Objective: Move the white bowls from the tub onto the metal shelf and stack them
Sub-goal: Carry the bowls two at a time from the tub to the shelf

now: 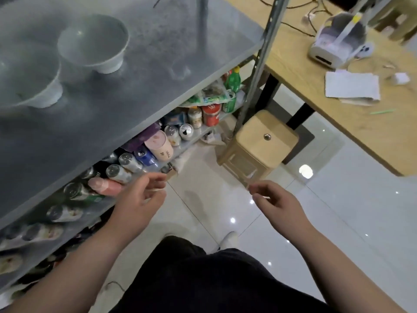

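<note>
Two bowls (pixel 92 45) left on shelf (pixel 180 41), right part bare

Both hands (pixel 140 199) (pixel 276 202) loosely curled, empty.

An office or lab storeroom: metal shelf (pixel 140 71) of drink cans (pixel 126 163), wooden desk (pixel 352 114), tiled floor (pixel 338 222)

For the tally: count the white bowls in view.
2: one bowl on the metal shelf, a second bowl beside it at the left frame edge, unstacked. Others may be hidden.
</note>
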Motion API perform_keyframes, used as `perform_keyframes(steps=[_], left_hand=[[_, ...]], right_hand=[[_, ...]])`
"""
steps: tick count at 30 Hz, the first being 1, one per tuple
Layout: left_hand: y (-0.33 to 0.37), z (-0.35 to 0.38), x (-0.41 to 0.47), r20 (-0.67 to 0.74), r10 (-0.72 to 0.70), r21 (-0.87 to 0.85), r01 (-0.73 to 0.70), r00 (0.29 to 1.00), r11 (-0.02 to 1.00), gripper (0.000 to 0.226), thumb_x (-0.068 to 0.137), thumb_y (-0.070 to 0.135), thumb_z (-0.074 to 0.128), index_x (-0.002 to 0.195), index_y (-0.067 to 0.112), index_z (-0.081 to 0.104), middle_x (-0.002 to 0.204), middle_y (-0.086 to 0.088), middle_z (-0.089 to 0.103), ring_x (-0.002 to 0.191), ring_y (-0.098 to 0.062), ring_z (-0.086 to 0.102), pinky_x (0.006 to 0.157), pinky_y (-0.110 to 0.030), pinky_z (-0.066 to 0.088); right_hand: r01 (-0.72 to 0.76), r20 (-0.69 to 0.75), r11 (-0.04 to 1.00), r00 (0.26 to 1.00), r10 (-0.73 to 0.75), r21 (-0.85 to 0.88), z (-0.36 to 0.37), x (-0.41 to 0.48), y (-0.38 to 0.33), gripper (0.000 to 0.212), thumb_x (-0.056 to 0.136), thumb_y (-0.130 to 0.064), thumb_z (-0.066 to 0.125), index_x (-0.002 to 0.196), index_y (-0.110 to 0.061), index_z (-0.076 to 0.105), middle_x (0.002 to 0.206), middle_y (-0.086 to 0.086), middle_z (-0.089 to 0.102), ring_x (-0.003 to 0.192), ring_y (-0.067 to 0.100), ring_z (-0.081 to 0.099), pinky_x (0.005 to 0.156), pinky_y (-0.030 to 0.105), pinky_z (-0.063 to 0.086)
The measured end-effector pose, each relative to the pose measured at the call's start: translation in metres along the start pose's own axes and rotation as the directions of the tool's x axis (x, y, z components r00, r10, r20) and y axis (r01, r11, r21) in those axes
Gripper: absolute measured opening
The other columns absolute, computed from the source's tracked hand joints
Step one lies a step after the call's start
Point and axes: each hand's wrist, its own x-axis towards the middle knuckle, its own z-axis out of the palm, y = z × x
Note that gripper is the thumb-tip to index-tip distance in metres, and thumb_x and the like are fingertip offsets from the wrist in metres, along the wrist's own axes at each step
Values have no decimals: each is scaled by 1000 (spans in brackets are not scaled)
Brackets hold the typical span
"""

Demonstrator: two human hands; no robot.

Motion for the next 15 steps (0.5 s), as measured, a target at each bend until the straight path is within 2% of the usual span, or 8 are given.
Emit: perform_keyframes(steps=[3, 8, 12, 15], left_hand=[[10, 28, 10, 127, 18, 39, -23, 992, 999, 31, 83, 36, 62, 113, 44, 58, 112, 12, 63, 104, -3, 62, 85, -47, 57], [26, 50, 30, 373, 114, 93, -160, 921, 983, 32, 79, 42, 59, 111, 45, 58, 109, 10, 65, 103, -4, 63, 91, -32, 52], [32, 55, 53, 584, 170, 96, -275, 794, 957, 34, 75, 48, 58, 108, 45, 59, 107, 9, 65, 101, -5, 63, 88, -29, 52], [42, 56, 67, 730, 188, 107, -382, 657, 918, 34, 75, 47, 58, 109, 41, 59, 105, 9, 66, 100, -4, 63, 87, -28, 51]], right_hand=[[-29, -108, 999, 994, 31, 15, -21, -9, 12, 19, 93, -23, 61, 102, -39, 67, 102, -28, 67, 92, -8, 63, 71, 4, 44], [-118, -330, 984, 931, 157, 135, -28, -50, 21, 20, 94, -21, 61, 100, -39, 67, 100, -27, 67, 91, -7, 64, 76, 12, 47], [-205, -461, 952, 839, 290, 226, 5, -96, 24, 19, 93, -22, 61, 100, -38, 66, 103, -25, 67, 91, -5, 65, 76, 17, 48], [-232, -592, 895, 683, 428, 380, 57, -143, 25, 20, 93, -20, 60, 101, -37, 67, 104, -25, 68, 92, -7, 64, 75, 13, 46]])
